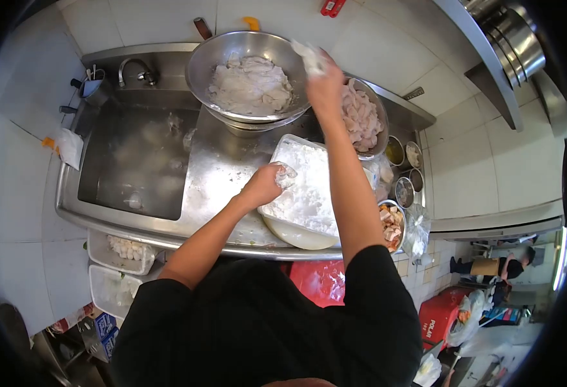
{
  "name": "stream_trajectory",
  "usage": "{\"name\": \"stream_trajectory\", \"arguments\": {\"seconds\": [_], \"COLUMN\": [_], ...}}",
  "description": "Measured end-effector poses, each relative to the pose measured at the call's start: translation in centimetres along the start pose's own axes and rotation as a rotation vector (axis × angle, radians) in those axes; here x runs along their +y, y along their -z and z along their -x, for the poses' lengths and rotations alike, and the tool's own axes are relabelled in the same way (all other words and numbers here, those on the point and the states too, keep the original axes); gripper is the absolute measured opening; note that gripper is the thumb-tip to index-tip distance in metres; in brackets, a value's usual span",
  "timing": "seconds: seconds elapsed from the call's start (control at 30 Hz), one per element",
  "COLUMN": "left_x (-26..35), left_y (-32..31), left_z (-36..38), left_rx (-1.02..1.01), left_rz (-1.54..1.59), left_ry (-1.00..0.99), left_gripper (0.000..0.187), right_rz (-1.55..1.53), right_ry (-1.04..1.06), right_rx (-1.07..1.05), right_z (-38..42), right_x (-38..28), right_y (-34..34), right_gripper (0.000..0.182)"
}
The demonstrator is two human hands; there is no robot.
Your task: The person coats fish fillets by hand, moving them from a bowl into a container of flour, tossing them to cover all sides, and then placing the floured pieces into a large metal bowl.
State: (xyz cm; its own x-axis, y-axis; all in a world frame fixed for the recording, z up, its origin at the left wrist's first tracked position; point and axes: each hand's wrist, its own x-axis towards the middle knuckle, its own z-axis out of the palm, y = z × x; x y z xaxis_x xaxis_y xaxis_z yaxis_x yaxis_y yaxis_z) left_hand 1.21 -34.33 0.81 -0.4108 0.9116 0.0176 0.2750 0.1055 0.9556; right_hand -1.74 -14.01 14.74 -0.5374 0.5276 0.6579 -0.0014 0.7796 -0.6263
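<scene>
My right hand (326, 85) is raised between two metal bowls, closed on a flour-coated piece of meat (307, 57) that is blurred by motion. Coated pale pieces lie in the large metal bowl (196, 71) to its left. The bowl of raw sliced meat (361, 116) sits partly behind my right forearm. At the left rim of a white tub of flour (306, 187), my left hand (262, 187) is closed, its fingertips white with flour. Whether something is between those fingers cannot be made out.
To the left is a sink (135, 161) holding cloudy water. Small metal cups (404, 191) and a bowl of cut pieces (392, 226) stand at the counter's right end. A metal shelf (483, 58) juts out at upper right. Another person (509, 266) is farther back.
</scene>
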Motion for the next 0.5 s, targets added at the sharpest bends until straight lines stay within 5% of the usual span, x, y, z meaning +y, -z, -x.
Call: {"name": "stream_trajectory", "arguments": {"seconds": [0.07, 0.13, 0.23, 0.3, 0.33, 0.43, 0.5], "left_x": [-0.8, -2.5, -1.9, -2.4, -2.4, -2.1, -3.1], "left_y": [0.4, 0.3, 1.2, 1.4, 1.5, 1.2, 0.1], "left_z": [0.1, 0.1, 0.7, 0.1, -0.1, -0.2, -0.5], "left_rx": [-0.013, -0.011, 0.023, -0.056, -0.065, -0.096, -0.106], "left_rz": [0.058, 0.063, 0.119, 0.163, 0.156, 0.153, 0.131], "left_ry": [-0.006, -0.057, -0.052, -0.100, -0.113, -0.029, 0.008], "left_gripper": [0.031, 0.030, 0.030, 0.018, 0.021, 0.024, 0.025], "right_rz": [0.329, 0.539, 0.529, 0.307, 0.275, 0.355, 0.482], "right_ry": [0.041, -0.066, -0.132, 0.043, -0.049, -0.286, -0.369], "right_rx": [-0.089, -0.794, -0.809, -0.393, -0.312, -0.348, -0.643], "right_z": [-0.8, -1.4, -0.6, 1.7, 3.0, 8.8, 15.1], "right_x": [1.8, 3.4, 3.1, 4.4, 2.8, 2.6, 8.0], "right_y": [-5.2, -8.0, -5.8, -1.4, 1.7, 9.7, 14.5], "right_gripper": [0.043, 0.051, 0.040, 0.039, 0.042, 0.033, 0.051]}}
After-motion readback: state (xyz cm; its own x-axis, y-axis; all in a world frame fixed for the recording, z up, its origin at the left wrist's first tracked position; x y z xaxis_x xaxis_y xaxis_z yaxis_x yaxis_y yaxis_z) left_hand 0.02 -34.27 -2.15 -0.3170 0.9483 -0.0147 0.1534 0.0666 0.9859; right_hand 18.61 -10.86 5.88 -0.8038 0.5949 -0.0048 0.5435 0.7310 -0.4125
